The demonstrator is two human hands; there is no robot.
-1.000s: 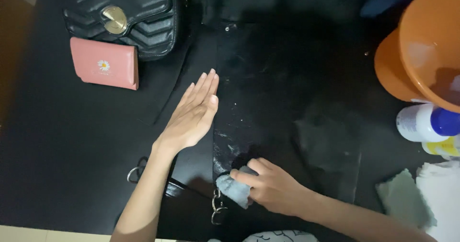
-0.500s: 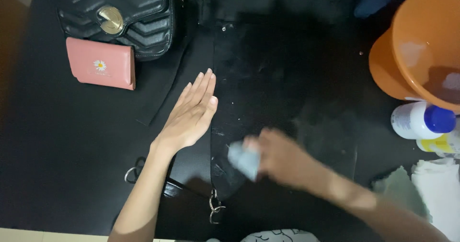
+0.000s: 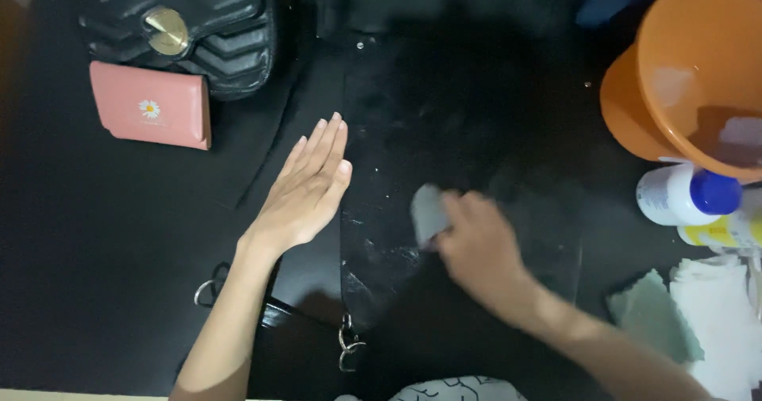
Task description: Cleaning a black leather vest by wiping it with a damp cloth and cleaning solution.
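A flat black leather bag [image 3: 444, 115] lies on the dark table, its surface shiny and streaked. My left hand [image 3: 305, 187] rests flat and open on the bag's left edge, fingers together and pointing up. My right hand [image 3: 476, 246] grips a small grey cloth [image 3: 429, 213] and presses it onto the bag's middle; the hand is blurred from motion. Metal rings and clips [image 3: 348, 344] hang at the bag's lower edge.
A black quilted handbag [image 3: 186, 28] with a gold clasp and a pink wallet [image 3: 151, 107] sit at the upper left. Orange plastic bowls [image 3: 675, 84], a white bottle with a blue cap [image 3: 686, 195] and folded cloths [image 3: 690, 322] stand at the right.
My right hand has carried the grey cloth up and to the right across the bag, from near the lower edge to the middle. My left hand has stayed flat in place.
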